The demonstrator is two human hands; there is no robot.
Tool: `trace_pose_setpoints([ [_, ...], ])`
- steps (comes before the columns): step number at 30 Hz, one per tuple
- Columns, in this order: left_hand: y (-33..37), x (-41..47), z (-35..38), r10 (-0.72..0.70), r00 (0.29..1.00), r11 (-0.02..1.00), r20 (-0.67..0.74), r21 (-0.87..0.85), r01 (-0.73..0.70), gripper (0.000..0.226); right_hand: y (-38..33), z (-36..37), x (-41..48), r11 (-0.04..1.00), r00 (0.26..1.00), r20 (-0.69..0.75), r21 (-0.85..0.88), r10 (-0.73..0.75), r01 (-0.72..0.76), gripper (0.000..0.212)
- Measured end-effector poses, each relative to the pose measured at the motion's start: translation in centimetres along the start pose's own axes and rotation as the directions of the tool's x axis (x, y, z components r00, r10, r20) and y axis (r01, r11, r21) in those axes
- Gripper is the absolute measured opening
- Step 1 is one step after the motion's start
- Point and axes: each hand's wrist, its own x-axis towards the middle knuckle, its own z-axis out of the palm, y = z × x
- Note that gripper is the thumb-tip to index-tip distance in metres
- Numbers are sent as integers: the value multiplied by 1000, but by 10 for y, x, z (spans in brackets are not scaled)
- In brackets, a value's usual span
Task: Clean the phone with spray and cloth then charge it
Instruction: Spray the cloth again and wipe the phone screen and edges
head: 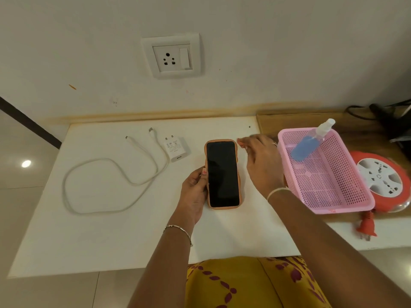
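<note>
Presently the task appears to be at an early or middle stage; charging has certainly not begun. The phone (222,174), in an orange case with its dark screen facing up, lies on the white table (111,241) near the middle, closer to the right edge than the left. The left hand (194,192) grips the phone's lower left side, thumb on the case edge, fingers wrapped behind. The right hand (262,161) hovers just right of the phone, fingers loosely spread and blurred, holding nothing that can be made out.

The spray bottle (309,143), part-filled with blue liquid, leans in the far corner of the pink basket (347,196), which sits at the table's right edge. No cloth is visible anywhere in view. Whether the screen has been sprayed or wiped cannot be determined: the glass shows no droplets or streaks at this resolution.

Charging items are untouched. The white cable (93,185) lies looped toward the table's left side, both ends free near the far edge. The adapter (176,148) rests beside those ends, unconnected. The wall socket (171,55) above the far edge is empty. A red extension reel (382,181) sits beyond the basket, its plug lying loose.

Remaining, on this evidence: confirm cleaning, join cable to adapter, plug in, connect the phone.
</note>
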Motion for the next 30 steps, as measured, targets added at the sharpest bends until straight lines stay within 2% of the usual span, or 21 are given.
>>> trace_pose_setpoints([
  [2, 0, 0, 0, 1, 1000, 1000, 2, -9, -1, 25, 10, -3, -17, 997, 997, -25, -22, 68, -69, 22],
  [6, 2, -1, 2, -4, 1000, 1000, -9, -18, 4, 26, 24, 1, -49, 977, 985, 21, -134, 169, -165, 19],
  [12, 1, 0, 2, -13, 999, 1000, -39, 16, 14, 24, 26, 12, -72, 956, 979, 33, -222, 203, -191, 21],
  [16, 2, -1, 3, -21, 997, 999, -73, 46, 25, 32, 19, 10, -69, 960, 982, -3, -207, 191, -187, 23],
  [18, 3, -2, 4, -12, 997, 999, -78, 52, 16, 31, 11, 10, -71, 977, 990, -16, -158, 142, -142, 24],
  [20, 4, -3, 7, -6, 995, 998, -101, 63, 13, 29, -1, 12, -73, 987, 987, 31, -8, 158, -158, 24],
  [22, 5, -5, 11, 5, 990, 996, -144, 87, 8, 27, -13, 18, -76, 966, 970, 96, 111, 225, -235, 28],
  [25, 6, -7, 15, 22, 983, 996, -183, 93, -5, 22, -24, 25, -76, 923, 923, 215, 148, 320, -354, 34],
  [30, 11, -9, 20, 21, 964, 989, -263, 146, 18, 20, -25, 30, -72, 827, 863, 285, 273, 418, -491, 29],
])
